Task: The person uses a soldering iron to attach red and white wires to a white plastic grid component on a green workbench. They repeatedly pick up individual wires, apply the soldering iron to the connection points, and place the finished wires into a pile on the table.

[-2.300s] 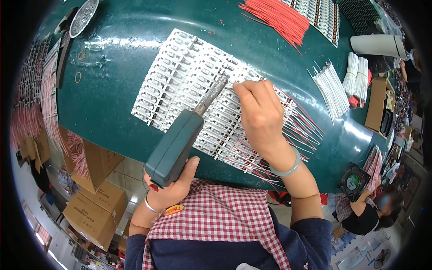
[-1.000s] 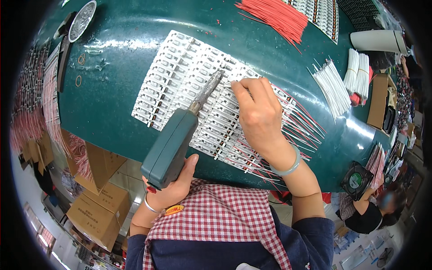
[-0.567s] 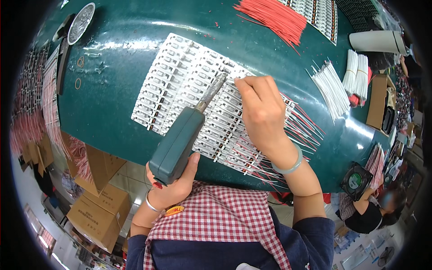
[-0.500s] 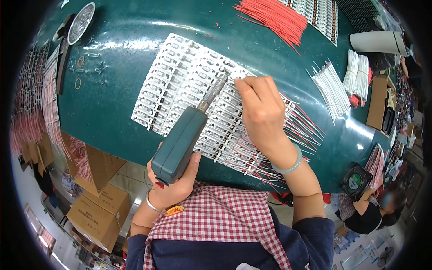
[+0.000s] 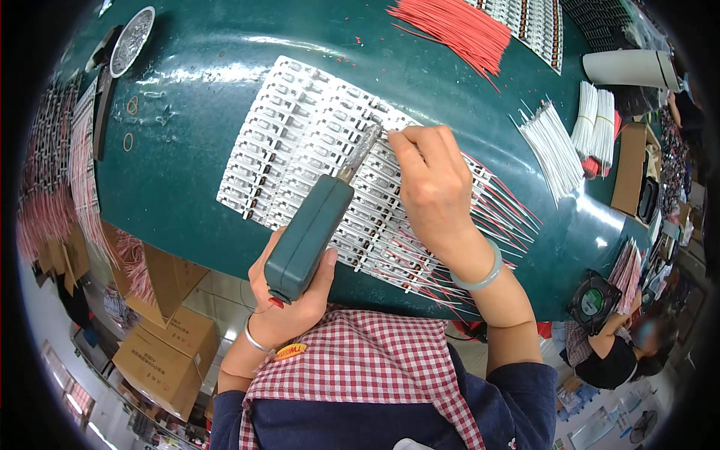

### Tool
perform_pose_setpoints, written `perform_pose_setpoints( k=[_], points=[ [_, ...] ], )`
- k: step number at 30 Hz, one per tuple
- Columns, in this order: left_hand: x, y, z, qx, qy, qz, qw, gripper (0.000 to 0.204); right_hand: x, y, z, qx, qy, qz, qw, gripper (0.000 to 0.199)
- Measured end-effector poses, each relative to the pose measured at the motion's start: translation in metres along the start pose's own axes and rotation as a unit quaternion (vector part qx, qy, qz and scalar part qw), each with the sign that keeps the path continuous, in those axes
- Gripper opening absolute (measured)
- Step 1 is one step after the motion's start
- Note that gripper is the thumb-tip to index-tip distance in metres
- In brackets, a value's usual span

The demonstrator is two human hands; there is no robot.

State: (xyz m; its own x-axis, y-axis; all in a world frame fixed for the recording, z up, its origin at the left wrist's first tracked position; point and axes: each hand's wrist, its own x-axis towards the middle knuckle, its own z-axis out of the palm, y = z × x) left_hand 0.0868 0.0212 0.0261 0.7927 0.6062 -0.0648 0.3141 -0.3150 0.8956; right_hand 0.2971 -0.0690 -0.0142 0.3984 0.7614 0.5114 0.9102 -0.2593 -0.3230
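My left hand point(image 5: 292, 296) is wrapped round the green body of a soldering gun point(image 5: 309, 236). Its metal barrel point(image 5: 360, 152) slants up and away, and the tip is close to the fingertips of my right hand point(image 5: 435, 187). Those fingers are pinched together over the far right part of a white sheet of small circuit boards point(image 5: 300, 124); what they hold is too small to make out. Red and white wires point(image 5: 502, 206) stick out from the sheet's right side, partly hidden under my right hand and wrist.
A bundle of red wires point(image 5: 454, 34) lies at the far side beside another board sheet point(image 5: 536, 30). White wires point(image 5: 553, 146) lie at the right, near a white cup point(image 5: 630, 71) and a small black fan point(image 5: 594, 302). A metal dish point(image 5: 133, 41) stands far left. Another person point(image 5: 615, 349) sits at the right.
The soldering gun's body has swung slightly right and away with my left hand. Its tip stays near my right fingertips, which have shifted slightly left.
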Motion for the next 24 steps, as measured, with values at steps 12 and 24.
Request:
perform_pose_setpoints(
  k=[12, 24],
  points=[
    [-0.013, 0.004, -0.005, 0.006, 0.019, -0.054, 0.998, 0.014, 0.001, -0.001, -0.002, -0.001, -0.010, 0.002, 1.000, 0.029],
    [0.003, 0.012, 0.001, -0.006, 0.042, -0.020, 0.999, 0.013, 0.005, 0.011, -0.003, 0.028, 0.013, 0.005, 1.000, 0.028]
  ],
)
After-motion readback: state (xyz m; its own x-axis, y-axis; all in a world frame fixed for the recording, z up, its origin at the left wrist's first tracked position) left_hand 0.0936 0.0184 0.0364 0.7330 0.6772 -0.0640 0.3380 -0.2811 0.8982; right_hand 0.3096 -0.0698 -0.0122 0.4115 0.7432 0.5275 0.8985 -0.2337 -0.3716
